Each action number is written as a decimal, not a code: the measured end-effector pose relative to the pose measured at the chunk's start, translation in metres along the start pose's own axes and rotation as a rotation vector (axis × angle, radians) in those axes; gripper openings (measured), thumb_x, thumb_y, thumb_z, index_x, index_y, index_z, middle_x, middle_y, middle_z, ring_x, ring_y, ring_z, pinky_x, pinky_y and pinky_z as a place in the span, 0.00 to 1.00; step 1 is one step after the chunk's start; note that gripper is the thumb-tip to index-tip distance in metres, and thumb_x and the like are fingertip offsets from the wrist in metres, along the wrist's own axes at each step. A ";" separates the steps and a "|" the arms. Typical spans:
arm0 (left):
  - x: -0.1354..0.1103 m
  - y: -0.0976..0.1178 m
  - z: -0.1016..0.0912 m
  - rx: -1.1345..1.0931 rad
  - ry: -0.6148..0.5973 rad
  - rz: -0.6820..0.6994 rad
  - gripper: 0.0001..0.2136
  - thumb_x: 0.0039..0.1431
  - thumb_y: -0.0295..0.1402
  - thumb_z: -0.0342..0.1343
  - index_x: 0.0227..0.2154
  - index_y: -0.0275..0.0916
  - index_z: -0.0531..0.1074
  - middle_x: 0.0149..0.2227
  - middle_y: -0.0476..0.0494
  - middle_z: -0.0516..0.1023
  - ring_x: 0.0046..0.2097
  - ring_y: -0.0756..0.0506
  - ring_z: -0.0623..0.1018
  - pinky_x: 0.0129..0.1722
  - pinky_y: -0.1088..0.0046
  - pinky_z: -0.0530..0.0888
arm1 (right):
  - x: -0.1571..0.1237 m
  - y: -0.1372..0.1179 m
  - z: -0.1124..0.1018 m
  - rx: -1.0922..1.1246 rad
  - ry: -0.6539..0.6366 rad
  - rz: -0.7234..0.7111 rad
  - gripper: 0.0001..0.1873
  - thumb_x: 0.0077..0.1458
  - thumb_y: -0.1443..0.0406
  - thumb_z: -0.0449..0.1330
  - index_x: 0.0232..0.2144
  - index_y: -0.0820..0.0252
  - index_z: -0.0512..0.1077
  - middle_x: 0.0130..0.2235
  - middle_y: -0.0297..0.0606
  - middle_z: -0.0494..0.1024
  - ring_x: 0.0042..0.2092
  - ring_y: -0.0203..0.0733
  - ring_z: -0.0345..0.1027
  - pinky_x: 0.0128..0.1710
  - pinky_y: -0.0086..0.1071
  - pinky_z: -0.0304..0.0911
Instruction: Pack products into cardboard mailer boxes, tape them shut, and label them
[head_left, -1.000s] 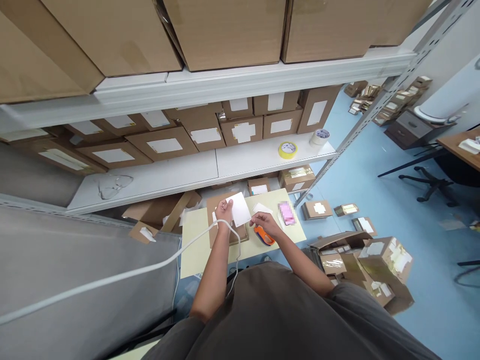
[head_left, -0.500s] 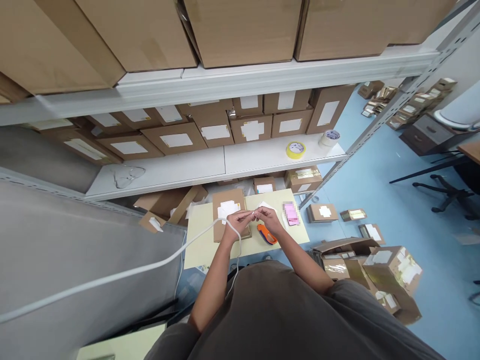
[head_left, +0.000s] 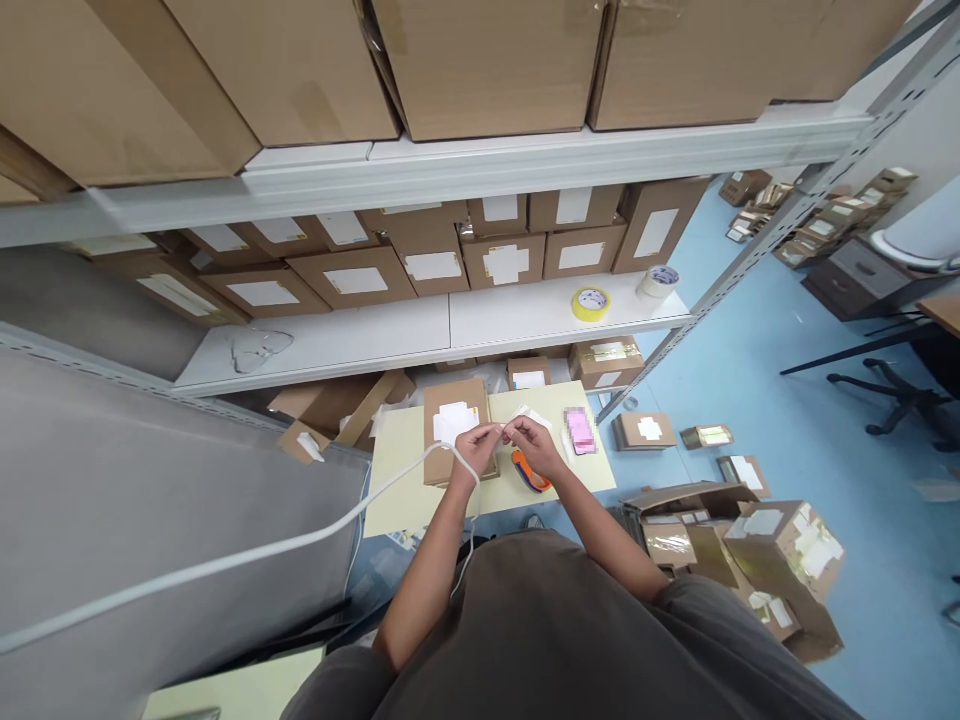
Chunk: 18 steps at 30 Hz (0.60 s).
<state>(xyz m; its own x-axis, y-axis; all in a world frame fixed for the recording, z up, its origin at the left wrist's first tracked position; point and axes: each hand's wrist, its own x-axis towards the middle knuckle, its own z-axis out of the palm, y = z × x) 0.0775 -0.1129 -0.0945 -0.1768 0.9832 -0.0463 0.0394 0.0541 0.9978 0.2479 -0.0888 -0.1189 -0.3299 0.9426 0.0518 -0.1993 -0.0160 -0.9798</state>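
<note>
My left hand (head_left: 477,446) and my right hand (head_left: 532,445) meet above a pale yellow table (head_left: 390,500). Both are closed, thumb and fingers pinched together at the tips. Something small and white appears between the fingertips, too small to name. A cardboard box (head_left: 456,392) with a white label lies under and beside my left hand. Just below my right hand lies an orange and dark blue tool (head_left: 531,471), partly covered by it. White paper (head_left: 534,414) shows behind the right fingers. A pink item (head_left: 580,430), partly blurred, rests at the table's right side.
A white cable (head_left: 300,542) arcs from the lower left past my left wrist. Above the table, a shelf (head_left: 375,338) bears labelled boxes, yellow tape (head_left: 591,303), white tape (head_left: 658,281) and clear glasses (head_left: 259,350). On the floor at right stands an open carton (head_left: 802,610) holding boxes.
My hands stay pinched together at nearly the same spot, with the fingertips slightly shifted. The view has moved a little; the box, tool and pink item lie as before.
</note>
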 end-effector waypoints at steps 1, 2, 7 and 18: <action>0.000 0.001 0.003 -0.001 -0.019 0.014 0.16 0.56 0.49 0.72 0.33 0.40 0.89 0.36 0.39 0.89 0.41 0.38 0.86 0.46 0.60 0.83 | -0.001 0.000 -0.002 -0.003 0.011 0.006 0.24 0.64 0.40 0.68 0.36 0.53 0.78 0.36 0.37 0.81 0.40 0.44 0.75 0.45 0.39 0.72; 0.000 0.001 0.005 0.001 -0.043 0.027 0.15 0.55 0.49 0.73 0.33 0.41 0.89 0.37 0.39 0.89 0.42 0.38 0.86 0.47 0.59 0.83 | -0.002 0.000 -0.003 -0.006 0.022 0.013 0.24 0.63 0.40 0.68 0.36 0.53 0.78 0.36 0.37 0.81 0.40 0.44 0.75 0.44 0.38 0.72; -0.004 0.003 0.013 0.008 -0.053 0.039 0.14 0.55 0.47 0.74 0.36 0.43 0.90 0.42 0.37 0.90 0.46 0.36 0.88 0.51 0.56 0.84 | -0.007 0.000 -0.011 0.037 0.064 0.034 0.24 0.60 0.40 0.71 0.37 0.53 0.80 0.37 0.37 0.83 0.40 0.45 0.76 0.44 0.39 0.73; -0.009 0.002 0.016 0.020 -0.049 0.064 0.13 0.55 0.47 0.73 0.35 0.43 0.90 0.43 0.38 0.91 0.48 0.36 0.88 0.55 0.53 0.85 | -0.007 -0.002 -0.011 0.040 0.029 0.045 0.24 0.61 0.40 0.70 0.36 0.53 0.76 0.35 0.36 0.80 0.38 0.44 0.75 0.43 0.38 0.72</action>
<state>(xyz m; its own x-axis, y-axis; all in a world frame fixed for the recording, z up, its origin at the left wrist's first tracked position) 0.0946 -0.1185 -0.0928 -0.1249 0.9921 0.0145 0.0691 -0.0058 0.9976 0.2603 -0.0914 -0.1196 -0.3128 0.9498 0.0012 -0.2216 -0.0717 -0.9725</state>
